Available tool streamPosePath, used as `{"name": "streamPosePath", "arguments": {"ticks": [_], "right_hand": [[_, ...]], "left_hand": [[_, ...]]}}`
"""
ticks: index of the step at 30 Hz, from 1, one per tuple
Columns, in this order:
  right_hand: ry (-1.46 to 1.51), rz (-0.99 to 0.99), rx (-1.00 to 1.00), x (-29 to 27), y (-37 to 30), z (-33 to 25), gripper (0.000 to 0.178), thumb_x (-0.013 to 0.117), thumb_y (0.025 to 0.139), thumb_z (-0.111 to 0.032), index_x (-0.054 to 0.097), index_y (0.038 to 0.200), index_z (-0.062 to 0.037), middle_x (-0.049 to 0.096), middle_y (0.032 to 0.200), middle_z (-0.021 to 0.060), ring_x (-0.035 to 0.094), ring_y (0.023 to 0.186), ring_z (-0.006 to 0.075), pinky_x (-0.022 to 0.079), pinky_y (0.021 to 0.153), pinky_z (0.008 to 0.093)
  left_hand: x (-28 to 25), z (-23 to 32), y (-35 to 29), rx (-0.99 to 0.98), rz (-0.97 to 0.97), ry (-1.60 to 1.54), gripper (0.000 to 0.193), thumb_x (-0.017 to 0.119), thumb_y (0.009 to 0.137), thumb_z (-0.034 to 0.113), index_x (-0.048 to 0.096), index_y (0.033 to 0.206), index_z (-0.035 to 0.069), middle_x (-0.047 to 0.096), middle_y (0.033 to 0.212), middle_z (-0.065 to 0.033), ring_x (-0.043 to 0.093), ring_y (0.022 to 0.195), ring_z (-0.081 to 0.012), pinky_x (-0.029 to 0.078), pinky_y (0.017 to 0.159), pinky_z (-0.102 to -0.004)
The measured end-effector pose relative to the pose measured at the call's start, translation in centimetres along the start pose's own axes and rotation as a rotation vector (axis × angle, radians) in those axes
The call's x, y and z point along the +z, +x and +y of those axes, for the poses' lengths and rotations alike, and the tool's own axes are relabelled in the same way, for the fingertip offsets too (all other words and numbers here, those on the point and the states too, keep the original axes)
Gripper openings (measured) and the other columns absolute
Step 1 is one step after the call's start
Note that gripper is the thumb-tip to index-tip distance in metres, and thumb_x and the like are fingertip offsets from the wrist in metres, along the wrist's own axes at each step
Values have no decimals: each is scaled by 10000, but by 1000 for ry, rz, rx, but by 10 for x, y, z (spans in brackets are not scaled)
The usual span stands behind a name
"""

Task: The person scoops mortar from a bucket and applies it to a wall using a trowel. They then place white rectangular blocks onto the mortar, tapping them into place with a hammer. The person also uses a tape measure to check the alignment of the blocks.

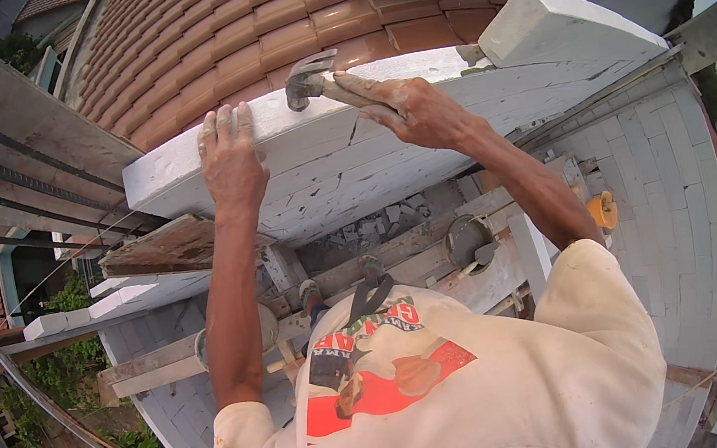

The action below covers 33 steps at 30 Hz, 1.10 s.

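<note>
My right hand [416,111] is closed around the handle of a claw hammer [309,81], close under its head. The metal head sits at the top edge of a white block wall [411,77], claw turned up and to the right; whether it touches the block cannot be made out. To the left, my left hand [232,155] lies with its fingers stretched over the top of a long white block [169,166] at the wall's end. At the right end of the wall, another white block [560,22] stands higher than the rest.
Brown roof tiles [256,35] rise behind the wall. Steel bars [26,172] jut out at the left. Below me are scaffold planks [157,365], a bucket [469,240] with a trowel, and a yellow container [602,211]. Rubble [386,220] lies at the wall's foot.
</note>
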State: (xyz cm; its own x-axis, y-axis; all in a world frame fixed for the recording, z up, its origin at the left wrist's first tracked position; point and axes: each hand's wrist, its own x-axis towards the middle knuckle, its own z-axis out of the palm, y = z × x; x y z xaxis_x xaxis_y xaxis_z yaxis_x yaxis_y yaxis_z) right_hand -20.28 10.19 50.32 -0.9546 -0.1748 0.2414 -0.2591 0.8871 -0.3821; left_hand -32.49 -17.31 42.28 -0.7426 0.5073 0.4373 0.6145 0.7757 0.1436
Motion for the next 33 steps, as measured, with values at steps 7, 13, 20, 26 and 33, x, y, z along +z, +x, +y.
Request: {"name": "streamPosePath", "arguments": {"ticks": [7,13,20,26,33], "right_hand": [[-15,379,179,-137,-64,8,566,771,897,-167,631,1445,-173,745,1030,155,686,859,297,557,846,401],[-515,348,437,-266,-132,100,541,762,884,-186,657,1414,-174,696,1137,100,663,1005,286,535,940,416],[-618,213,459,-323,-146,193,499,734,851,-187,692,1346,-137,662,1159,103,644,1084,325,514,988,441],[-731,18,484,-356,-119,266,496,704,825,-20,705,1308,-130,707,1265,88,654,1156,316,528,1000,411],[-1037,242,406,-330,-134,273,476,680,900,9,677,1355,-132,734,1243,61,705,1125,278,554,1040,371]], "left_hand": [[-2,2,-5,-45,-25,-5,809,840,751,45,537,1501,81,497,1545,-132,397,1480,-350,316,1248,-460],[-7,16,-1,-62,-55,-33,836,847,739,33,534,1510,108,488,1562,-104,374,1501,-330,302,1257,-457],[-10,14,-3,-114,-120,54,891,846,741,46,486,1548,163,433,1612,-76,337,1532,-284,177,1291,-535],[-18,38,-21,-97,34,124,879,825,786,63,450,1573,174,353,1672,-72,280,1568,-271,111,1291,-558],[-1,73,-118,237,126,-100,602,774,850,86,590,1423,105,547,1498,-135,498,1409,-298,337,1085,-464]]}}
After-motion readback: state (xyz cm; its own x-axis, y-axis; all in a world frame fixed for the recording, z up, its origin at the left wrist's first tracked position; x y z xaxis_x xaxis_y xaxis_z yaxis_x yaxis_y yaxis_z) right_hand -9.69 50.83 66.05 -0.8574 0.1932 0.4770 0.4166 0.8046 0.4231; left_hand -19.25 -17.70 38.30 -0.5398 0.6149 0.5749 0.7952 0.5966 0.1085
